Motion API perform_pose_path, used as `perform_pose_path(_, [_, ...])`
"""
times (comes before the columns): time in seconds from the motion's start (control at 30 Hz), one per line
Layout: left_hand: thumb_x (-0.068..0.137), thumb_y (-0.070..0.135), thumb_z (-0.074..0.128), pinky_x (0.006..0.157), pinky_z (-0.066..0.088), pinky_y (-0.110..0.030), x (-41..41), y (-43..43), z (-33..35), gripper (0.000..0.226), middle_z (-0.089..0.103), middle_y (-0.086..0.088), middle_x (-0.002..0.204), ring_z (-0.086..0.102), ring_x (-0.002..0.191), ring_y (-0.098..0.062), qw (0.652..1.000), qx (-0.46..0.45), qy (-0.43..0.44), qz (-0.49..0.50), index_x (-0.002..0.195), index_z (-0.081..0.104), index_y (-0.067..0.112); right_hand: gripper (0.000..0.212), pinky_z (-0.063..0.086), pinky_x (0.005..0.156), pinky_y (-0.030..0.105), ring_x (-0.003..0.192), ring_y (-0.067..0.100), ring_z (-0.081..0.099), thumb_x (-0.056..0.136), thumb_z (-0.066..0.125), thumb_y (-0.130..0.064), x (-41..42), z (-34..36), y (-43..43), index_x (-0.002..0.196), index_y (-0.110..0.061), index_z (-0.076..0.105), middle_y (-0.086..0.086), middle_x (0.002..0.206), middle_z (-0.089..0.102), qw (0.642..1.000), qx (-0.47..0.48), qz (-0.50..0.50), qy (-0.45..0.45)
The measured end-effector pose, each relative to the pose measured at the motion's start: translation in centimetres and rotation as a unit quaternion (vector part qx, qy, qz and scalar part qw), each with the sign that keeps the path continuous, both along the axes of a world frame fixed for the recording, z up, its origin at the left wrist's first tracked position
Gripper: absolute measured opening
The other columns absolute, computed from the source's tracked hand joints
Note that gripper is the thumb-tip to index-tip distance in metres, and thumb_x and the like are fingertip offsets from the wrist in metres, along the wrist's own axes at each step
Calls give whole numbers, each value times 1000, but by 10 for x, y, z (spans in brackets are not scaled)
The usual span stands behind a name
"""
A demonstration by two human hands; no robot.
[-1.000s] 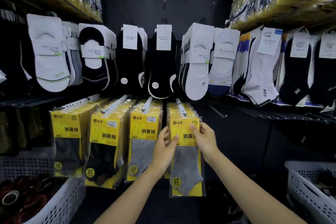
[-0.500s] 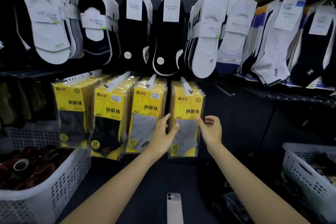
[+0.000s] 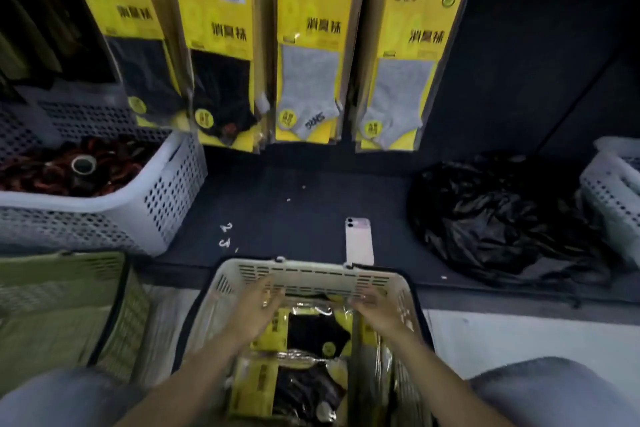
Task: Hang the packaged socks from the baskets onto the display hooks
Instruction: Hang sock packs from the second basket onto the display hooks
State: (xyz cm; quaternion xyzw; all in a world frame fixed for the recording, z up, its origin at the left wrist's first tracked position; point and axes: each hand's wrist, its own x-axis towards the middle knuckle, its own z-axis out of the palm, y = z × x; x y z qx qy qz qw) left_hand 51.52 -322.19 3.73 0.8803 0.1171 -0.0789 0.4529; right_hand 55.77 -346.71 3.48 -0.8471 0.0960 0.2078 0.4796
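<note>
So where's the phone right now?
Head view, right of centre: the phone lies on the dark ledge, just beyond the cream basket, left of the black bag.

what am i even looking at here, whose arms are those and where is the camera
There is no machine here. A person wears a camera on the head, looking forward and down, so the two bare arms are their own. The left hand and right hand reach into a cream basket of packaged socks. The left looks flat and open; blur hides whether the right grips anything. Ahead, yellow sock packs hang in four rows. On the dark shelf lie a phone and a black plastic bag, with a white basket to the left.
</note>
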Motion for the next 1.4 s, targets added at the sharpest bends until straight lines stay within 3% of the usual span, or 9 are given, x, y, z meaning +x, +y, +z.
perform_pose_path(0.1, [95,30,54,107,35,-32,-13,14,-31,51,45,-12,143,42,132,-26,997,-6,66,27,138,44,5,27,32,62,25,85,22,56,88,67,-21,-20,-39,-3,68,-10,55,7,71,55,993,-47,50,98])
perform_pose_path(0.2, [95,36,53,107,34,-34,-19,23,-55,56,39,-11,148,40,133,-28,990,-17,131,49,142,39,8,22,36,60,20,86,14,52,90,64,-33,-33,-60,-5,96,-13,61,-1,87,53,984,-65,47,158])
perform_pose_path(0.33, [93,41,55,109,35,-43,-26,25,-80,64,35,-13,150,38,134,-32,976,-55,178,110,145,35,9,45,32,56,18,73,0,42,88,62,-44,-34,-82,-1,122,-16,52,-11,90,50,980,-61,12,187])
perform_pose_path(0.47, [90,48,55,100,42,-48,-28,19,-96,75,29,-12,153,37,134,-36,961,-93,217,147,150,21,18,75,40,83,28,119,22,48,87,63,-46,-29,-101,6,147,-16,29,9,144,42,970,-3,-42,240])
perform_pose_path(0.7, [93,44,51,109,29,-46,-20,15,-115,73,26,-11,155,29,139,-33,956,-127,227,136,151,15,20,80,32,109,45,140,33,30,89,61,-45,-16,-130,11,152,-22,18,11,156,26,961,49,-68,265])
perform_pose_path(0.9, [94,42,51,113,23,-46,-18,12,-116,75,19,-10,158,22,143,-31,960,-107,223,131,152,10,18,77,44,102,42,123,29,51,74,75,-45,-14,-136,16,135,-7,46,13,136,53,961,62,-56,264])
perform_pose_path(1.0, [94,42,50,113,22,-47,-15,12,-114,75,18,-11,158,22,143,-32,958,-111,227,137,152,9,18,88,44,93,36,122,28,50,72,77,-49,-11,-127,22,137,-4,39,10,132,51,964,56,-51,257])
perform_pose_path(1.27, [88,44,60,103,39,-43,-12,2,-78,71,37,-12,148,40,133,-30,941,-182,151,243,146,32,14,20,46,54,6,72,-2,69,72,82,-36,21,-32,29,85,-26,70,-13,77,74,982,133,7,135])
perform_pose_path(1.4, [68,57,66,93,46,-34,-5,-9,-26,73,59,-4,117,55,112,-25,941,-204,15,269,121,53,10,25,53,67,14,83,3,71,66,85,-35,30,40,15,88,-31,74,-14,88,75,980,188,-16,63])
